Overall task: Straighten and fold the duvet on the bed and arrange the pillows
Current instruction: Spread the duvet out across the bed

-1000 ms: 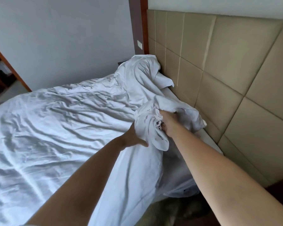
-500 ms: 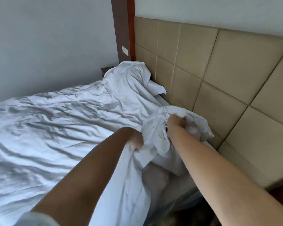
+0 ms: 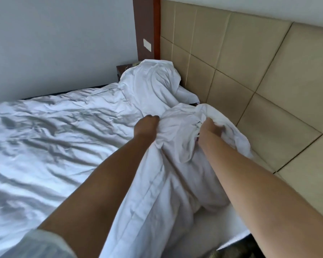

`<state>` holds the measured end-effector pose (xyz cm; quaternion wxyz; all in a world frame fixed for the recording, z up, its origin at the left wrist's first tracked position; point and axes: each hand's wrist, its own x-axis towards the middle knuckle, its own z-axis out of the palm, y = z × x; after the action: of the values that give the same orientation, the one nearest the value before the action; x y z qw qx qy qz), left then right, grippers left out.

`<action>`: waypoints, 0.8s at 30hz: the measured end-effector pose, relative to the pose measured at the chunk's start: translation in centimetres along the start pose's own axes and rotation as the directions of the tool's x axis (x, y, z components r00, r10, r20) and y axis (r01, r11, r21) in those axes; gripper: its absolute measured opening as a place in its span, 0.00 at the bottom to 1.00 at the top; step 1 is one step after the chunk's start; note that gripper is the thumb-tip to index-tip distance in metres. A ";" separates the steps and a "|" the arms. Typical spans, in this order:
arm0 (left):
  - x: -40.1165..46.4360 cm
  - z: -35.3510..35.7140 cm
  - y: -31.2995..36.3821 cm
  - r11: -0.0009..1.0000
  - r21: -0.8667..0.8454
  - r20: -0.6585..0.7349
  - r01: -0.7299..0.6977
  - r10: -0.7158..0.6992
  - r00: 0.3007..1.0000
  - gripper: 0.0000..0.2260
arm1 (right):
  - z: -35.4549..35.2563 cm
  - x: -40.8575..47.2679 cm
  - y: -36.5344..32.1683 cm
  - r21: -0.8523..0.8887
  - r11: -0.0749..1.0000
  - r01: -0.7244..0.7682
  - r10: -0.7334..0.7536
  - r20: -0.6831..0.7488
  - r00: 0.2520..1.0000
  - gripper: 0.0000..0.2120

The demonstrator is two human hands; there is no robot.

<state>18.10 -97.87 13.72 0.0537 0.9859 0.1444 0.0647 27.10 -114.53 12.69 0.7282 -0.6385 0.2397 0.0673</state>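
A crumpled white duvet covers the bed, with its near top corner bunched up by the headboard. My left hand is closed on a fold of that bunch. My right hand grips the bunched corner from the right, its fingers partly buried in cloth. Farther along the headboard the duvet rises in a hump, with a white pillow corner sticking out beside it. Bare white sheet shows below the lifted corner.
A tan padded headboard runs along the right. A dark bedside table stands at the far corner below a wooden wall strip with a white switch. A grey wall closes the far side. Dark floor shows at the lower right.
Both hands have pushed the bunched duvet corner farther up the bed toward the headboard, and my hands are now wider apart. The view has shifted forward and down.
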 end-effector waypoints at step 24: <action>-3.2 19.5 -9.5 0.950 -0.042 0.766 0.310 -0.169 0.620 0.42 | 11.0 7.3 17.8 -0.729 0.681 0.069 0.469 0.506 0.724 0.11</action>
<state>15.20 -91.47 -7.01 0.2006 0.8865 0.2332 -0.3458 29.18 -102.30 -5.73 0.4491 -0.7664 -0.0041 0.4593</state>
